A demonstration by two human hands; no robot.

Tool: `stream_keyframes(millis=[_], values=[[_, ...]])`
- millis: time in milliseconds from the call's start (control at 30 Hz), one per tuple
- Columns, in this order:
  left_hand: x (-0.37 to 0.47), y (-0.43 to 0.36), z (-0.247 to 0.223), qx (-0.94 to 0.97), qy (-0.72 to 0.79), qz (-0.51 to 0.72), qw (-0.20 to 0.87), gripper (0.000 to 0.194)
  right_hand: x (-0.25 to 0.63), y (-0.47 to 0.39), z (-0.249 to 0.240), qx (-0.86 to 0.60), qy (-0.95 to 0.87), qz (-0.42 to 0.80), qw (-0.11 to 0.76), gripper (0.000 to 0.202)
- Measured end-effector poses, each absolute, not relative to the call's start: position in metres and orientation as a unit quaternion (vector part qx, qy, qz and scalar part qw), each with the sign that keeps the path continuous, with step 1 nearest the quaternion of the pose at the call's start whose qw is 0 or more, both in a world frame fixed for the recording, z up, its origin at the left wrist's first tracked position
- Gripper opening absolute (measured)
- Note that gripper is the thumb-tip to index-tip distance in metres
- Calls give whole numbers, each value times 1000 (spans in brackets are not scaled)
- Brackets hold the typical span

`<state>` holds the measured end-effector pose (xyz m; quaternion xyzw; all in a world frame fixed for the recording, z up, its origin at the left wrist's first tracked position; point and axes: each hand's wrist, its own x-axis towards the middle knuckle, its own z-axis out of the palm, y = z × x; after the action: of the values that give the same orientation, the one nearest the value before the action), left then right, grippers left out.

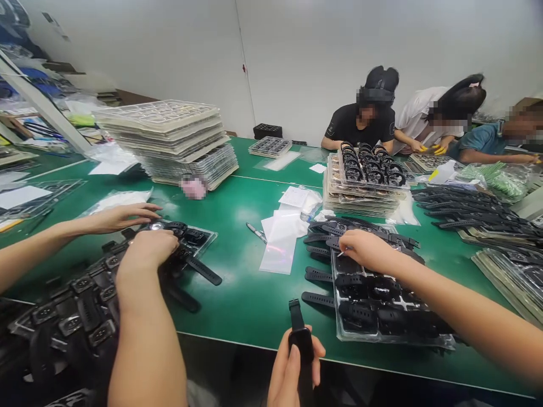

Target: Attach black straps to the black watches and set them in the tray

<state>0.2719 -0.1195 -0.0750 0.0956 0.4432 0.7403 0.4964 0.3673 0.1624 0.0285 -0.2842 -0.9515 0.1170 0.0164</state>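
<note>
My left hand (288, 373) is low at the table's near edge, shut around a black smartwatch (300, 339) whose strap points up and away from me. My right hand (367, 251) reaches in from the right, over the far end of a clear plastic tray (394, 336) filled with black watches. Its fingers are curled and pinch a small pale sliver (340, 253). Loose black watches (318, 274) lie along the tray's left side.
A co-worker's two hands (146, 249) handle watches on trays at the left. Clear bags (282, 240) and a pen (255, 232) lie mid-table. Tray stacks (169, 135) stand at the back left, another stack (365, 192) holds watches, and black straps (466, 209) lie at the right. Three people sit at the far side.
</note>
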Motion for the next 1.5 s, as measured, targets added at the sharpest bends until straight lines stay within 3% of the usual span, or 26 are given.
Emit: stream_keyframes(millis=[167, 367, 533, 700, 1233, 1500], values=[[273, -114, -77, 121, 393, 760, 503, 53, 390, 118, 42, -284, -934, 195, 95, 16], [285, -108, -77, 158, 350, 758, 527, 63, 417, 38, 25, -182, -884, 373, 218, 16], [293, -109, -81, 149, 362, 721, 572, 81, 415, 20, 14, -165, -865, 432, 196, 15], [295, -104, -73, 190, 347, 715, 577, 89, 412, 24, 15, -163, -873, 420, 186, 18], [303, -100, -72, 190, 339, 708, 590, 78, 409, 22, 4, -188, -865, 433, 172, 20], [302, -103, -75, 193, 338, 707, 591, 73, 407, 19, 1, -166, -906, 329, 209, 21]])
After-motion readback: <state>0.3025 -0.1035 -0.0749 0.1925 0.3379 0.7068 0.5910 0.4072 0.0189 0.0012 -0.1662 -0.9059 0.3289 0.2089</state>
